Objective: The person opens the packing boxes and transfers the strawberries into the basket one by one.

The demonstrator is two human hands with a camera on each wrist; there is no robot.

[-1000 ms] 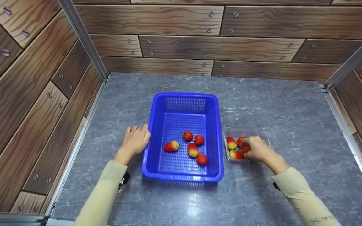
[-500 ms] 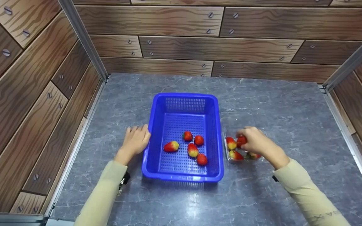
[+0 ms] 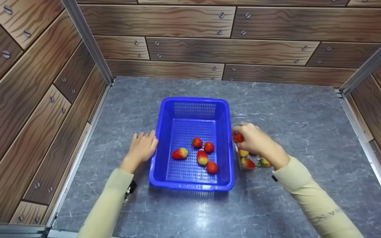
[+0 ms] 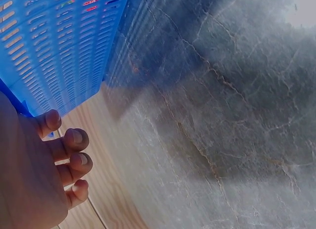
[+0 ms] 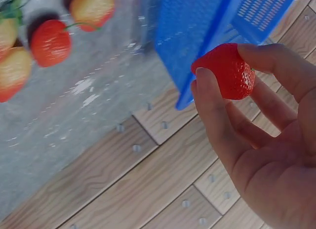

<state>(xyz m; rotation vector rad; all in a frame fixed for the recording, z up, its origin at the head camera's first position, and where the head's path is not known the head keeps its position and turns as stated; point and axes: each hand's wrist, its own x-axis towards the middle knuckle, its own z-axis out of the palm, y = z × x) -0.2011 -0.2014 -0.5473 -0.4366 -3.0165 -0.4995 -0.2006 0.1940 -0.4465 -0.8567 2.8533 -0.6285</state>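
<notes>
Right hand (image 3: pixel 256 139)'s pinching a strawberry (image 5: pixel 224 71), left hand (image 3: pixel 141 146)'s curled at the basket (image 3: pixel 190 187)'s edge, so I'd clear the rim and release low.

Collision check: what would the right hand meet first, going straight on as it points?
Likely the basket, at its right rim, though height is unclear; the right hand might pass over.

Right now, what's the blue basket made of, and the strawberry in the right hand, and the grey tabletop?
The blue basket looks like moulded plastic, slightly shiny, with neat slots through its walls. The strawberry in the right hand is glossy with bright highlights, maybe plastic, though a real one could shine too. The grey tabletop is shiny, veined like marble, possibly printed.
</notes>
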